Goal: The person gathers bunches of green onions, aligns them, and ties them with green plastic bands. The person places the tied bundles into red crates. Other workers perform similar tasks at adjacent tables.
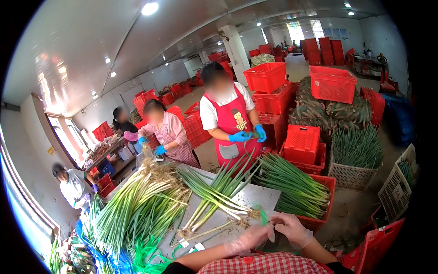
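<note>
In clear plastic gloves, my left hand (250, 240) and my right hand (293, 229) come together at the near right edge of the metal table (260, 196). The fingers of both are closed, and what is between them is too small to make out. A blurred green strip (263, 215) rises just beyond my left hand. Past it lie loose scallions (219, 208), white ends and roots toward me, crossed by greener stalks. To the left is a large heap of scallions (132, 205). Green plastic ties (148, 258) hang at the near left edge, beside small white tags (199, 247).
Across the table stands a co-worker in a red apron (232, 118), blue-gloved hands holding something thin and green. Other people (166, 132) work at the far left. On the right are a red crate of scallions (296, 192), a white crate (351, 173) and stacked red crates (269, 89).
</note>
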Available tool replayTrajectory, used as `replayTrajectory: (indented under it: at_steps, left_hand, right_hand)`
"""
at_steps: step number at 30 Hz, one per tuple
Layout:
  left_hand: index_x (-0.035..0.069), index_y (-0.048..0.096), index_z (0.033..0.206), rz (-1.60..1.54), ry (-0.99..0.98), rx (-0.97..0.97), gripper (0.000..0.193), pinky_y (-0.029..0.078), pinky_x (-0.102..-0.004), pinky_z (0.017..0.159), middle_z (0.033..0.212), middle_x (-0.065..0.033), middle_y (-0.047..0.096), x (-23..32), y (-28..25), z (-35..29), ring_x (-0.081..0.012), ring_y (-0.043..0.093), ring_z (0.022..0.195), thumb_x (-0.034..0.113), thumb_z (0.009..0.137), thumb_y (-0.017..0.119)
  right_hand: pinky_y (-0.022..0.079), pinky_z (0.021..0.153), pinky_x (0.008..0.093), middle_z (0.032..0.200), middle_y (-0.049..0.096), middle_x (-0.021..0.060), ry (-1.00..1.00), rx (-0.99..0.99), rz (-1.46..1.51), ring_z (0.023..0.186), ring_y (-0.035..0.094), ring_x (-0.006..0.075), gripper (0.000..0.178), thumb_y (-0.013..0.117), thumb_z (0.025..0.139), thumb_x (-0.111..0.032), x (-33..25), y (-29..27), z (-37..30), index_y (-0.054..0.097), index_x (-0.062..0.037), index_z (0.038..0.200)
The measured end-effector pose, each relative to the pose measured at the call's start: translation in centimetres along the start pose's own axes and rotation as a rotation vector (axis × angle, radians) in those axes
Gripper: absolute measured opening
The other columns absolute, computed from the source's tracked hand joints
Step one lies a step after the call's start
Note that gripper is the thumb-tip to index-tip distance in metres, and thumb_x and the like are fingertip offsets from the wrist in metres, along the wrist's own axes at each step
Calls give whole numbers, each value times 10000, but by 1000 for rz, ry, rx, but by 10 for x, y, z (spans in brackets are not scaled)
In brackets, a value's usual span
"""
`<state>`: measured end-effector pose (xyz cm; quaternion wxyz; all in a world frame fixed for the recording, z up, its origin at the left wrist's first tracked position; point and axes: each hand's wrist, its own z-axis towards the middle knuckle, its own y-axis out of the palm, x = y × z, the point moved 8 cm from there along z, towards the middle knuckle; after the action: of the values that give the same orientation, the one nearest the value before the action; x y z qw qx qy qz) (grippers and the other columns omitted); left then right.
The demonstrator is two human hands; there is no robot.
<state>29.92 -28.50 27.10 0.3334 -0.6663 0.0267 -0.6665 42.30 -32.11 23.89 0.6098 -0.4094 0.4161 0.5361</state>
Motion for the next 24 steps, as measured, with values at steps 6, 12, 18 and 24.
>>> replayTrajectory:
  at_steps: [6,12,18,24]
  left_hand:
    - [87,591,897,-531,-327,-166,458,311,-240,469,584,4,431,-23,24,-24,-77,392,507,454,998,338]
    - [1,616,929,-378,-31,316,208,434,-318,729,756,-41,548,-29,-8,-35,-139,515,761,187,956,527]
    - [12,645,1051,-270,-13,472,184,443,-306,777,858,-77,611,-15,-28,-51,-170,553,843,115,925,559]
    - [20,681,982,-731,-206,631,149,441,-240,740,840,-16,634,-57,-25,-65,-96,552,793,120,906,601]
  right_hand:
    - [483,561,259,796,614,79,188,-237,248,641,609,133,72,559,855,24,-51,45,23,618,21,896]
    - [442,562,330,669,591,109,-157,-107,-257,615,587,236,91,670,762,-72,-65,51,30,625,7,767]
    - [426,576,328,679,596,115,-197,-65,-303,624,573,240,88,634,772,-82,-76,47,24,620,1,747]
    - [439,733,288,893,615,110,49,108,195,839,567,171,49,547,811,2,-57,48,23,589,21,826]
